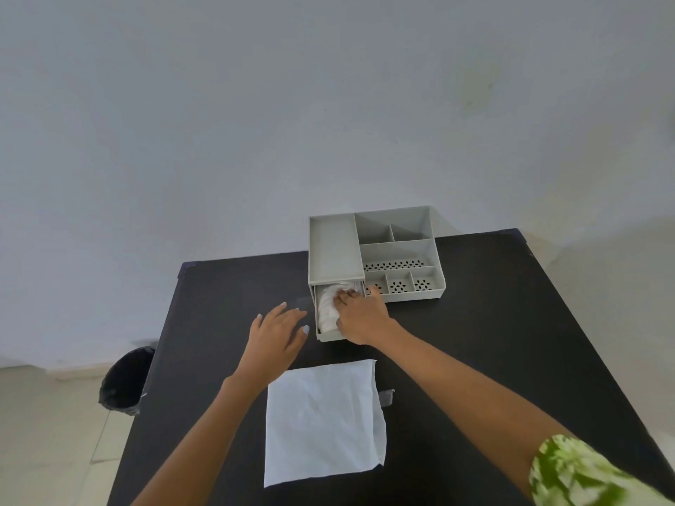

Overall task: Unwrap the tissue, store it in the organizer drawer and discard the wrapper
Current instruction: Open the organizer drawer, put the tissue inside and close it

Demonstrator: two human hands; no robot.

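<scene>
Right hand (359, 315): reached into the pulled-out drawer (330, 336), grip pressed down on the crumpled white tissue (326, 308) lying inside it, fingers curled over the wad near the drawer's far right corner; whether they pinch the tissue or only push it cannot be told. Left hand (278, 332): held just left of the drawer, above the table (493, 341), grip spread, fingers loosely extended, holding nothing; whether the palm touches the tabletop cannot be told.

Organizer (376, 257): grey plastic, standing at the far middle of the table; closed flat top over the drawer bay on its left side; open compartments on its right, the front ones with perforated floors; drawer drawn out toward the person from the left bay.

Flat sheet (323, 421): white, roughly square, spread on the table near the person, between the two forearms, well apart from the drawer; tissue or wrapper, not determinable. Small grey scrap (387, 396): just beside the sheet's right edge; identity unclear.

Bin (126, 381): lined with a dark bag, on the floor beside the table's left edge. Sleeve (580, 472): green-and-white patterned, on the right arm, lower right corner.
</scene>
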